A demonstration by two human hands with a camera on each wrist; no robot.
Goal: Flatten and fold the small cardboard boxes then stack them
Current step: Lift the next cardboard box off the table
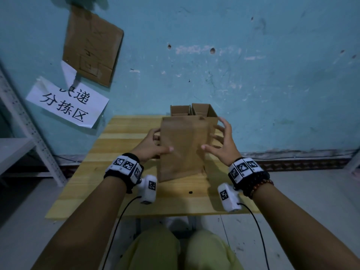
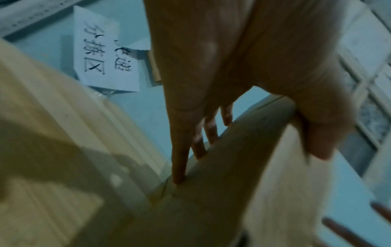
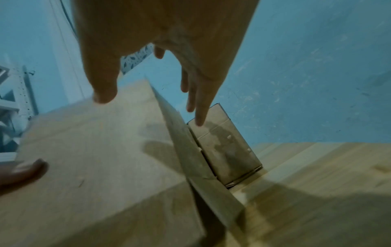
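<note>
A tall brown cardboard box [image 1: 183,149] stands upright on the wooden table [image 1: 109,193], partly squeezed flat. My left hand [image 1: 155,143] holds its left edge, thumb on the near face and fingers [image 2: 178,158] lying along the far side. My right hand [image 1: 220,141] hovers at the box's right edge with fingers [image 3: 201,103] spread apart and off the cardboard; only the thumb tip is at the near face [image 3: 95,158]. Behind it, against the wall, stand two open-topped boxes, one on the left [image 1: 180,110] and one on the right [image 1: 204,110].
The table butts against a blue wall [image 1: 272,75]. A cardboard sheet [image 1: 91,45] and a white paper sign [image 1: 66,104] hang on the wall at the left. A grey metal shelf [image 1: 19,145] stands to the left of the table.
</note>
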